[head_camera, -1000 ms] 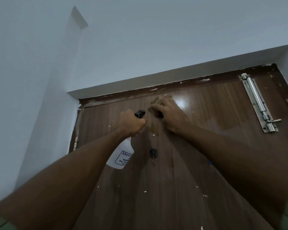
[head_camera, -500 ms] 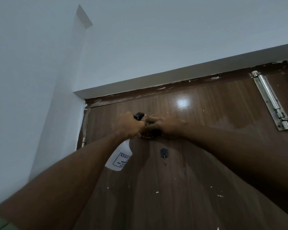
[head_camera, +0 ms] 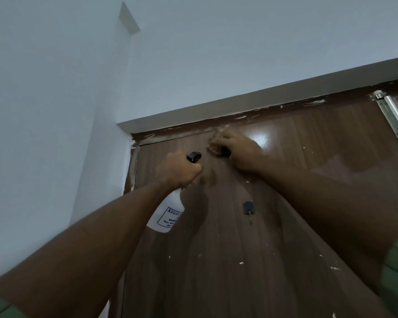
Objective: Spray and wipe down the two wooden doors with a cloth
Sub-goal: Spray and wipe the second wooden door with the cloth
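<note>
- We look up at the top of a dark brown wooden door (head_camera: 251,260) set in a pale wall, with both our bare arms raised to it.
- Our right hand (head_camera: 236,152) presses flat against the door just under its top edge, closed around a bunched cloth (head_camera: 218,140); only a blurred scrap of the cloth shows past the fingers.
- Half a second ago this hand was lower, close beside our left hand; it has now swept back up to the top edge, much where it was a second ago. We judge this to be one stroke of an up-and-down wipe.
- Our left hand (head_camera: 178,172) is closed around the neck of a white spray bottle (head_camera: 168,213), its black nozzle just above the knuckles, aimed at the door. It has barely moved; we cannot tell whether the trigger is being squeezed.
- A glossy wet patch shines to the right of the wiping hand, so we judge spraying here is done and wiping is under way.
- A small black hook (head_camera: 248,207) sits below the hands, and a metal bolt (head_camera: 394,119) runs down the far right.
- Pale flecks dot the lower door, which looks unwiped. The second door is not in view.
</note>
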Demonstrator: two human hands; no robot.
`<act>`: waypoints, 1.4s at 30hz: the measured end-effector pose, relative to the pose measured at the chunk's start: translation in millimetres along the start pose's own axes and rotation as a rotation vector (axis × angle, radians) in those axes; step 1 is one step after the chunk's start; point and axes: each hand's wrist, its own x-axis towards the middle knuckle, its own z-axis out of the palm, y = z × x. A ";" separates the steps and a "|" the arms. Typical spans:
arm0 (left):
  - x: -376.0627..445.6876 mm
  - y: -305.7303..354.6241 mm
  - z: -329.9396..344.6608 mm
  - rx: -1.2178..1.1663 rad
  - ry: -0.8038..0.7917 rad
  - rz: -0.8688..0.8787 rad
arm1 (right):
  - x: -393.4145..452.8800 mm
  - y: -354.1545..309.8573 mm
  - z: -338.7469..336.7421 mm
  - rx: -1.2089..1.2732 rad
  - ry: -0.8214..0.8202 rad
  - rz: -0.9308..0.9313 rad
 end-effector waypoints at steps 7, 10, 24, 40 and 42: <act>-6.2 -32.4 -10.0 -0.015 -0.024 -0.010 | -21.1 -44.8 34.5 -0.056 -0.287 -0.419; -4.1 -44.0 -16.0 -0.029 -0.025 -0.017 | 7.0 -28.7 17.9 -0.079 -0.143 -0.217; -7.3 -65.1 -16.6 0.000 -0.056 -0.037 | 31.4 -52.3 24.0 -0.062 0.007 0.168; -10.4 -67.1 -23.3 -0.116 0.073 -0.244 | 8.3 -87.1 44.5 -0.070 -0.072 -0.109; -9.6 -64.0 -21.1 -0.115 0.092 -0.270 | 8.9 -85.3 39.9 -0.088 -0.141 -0.206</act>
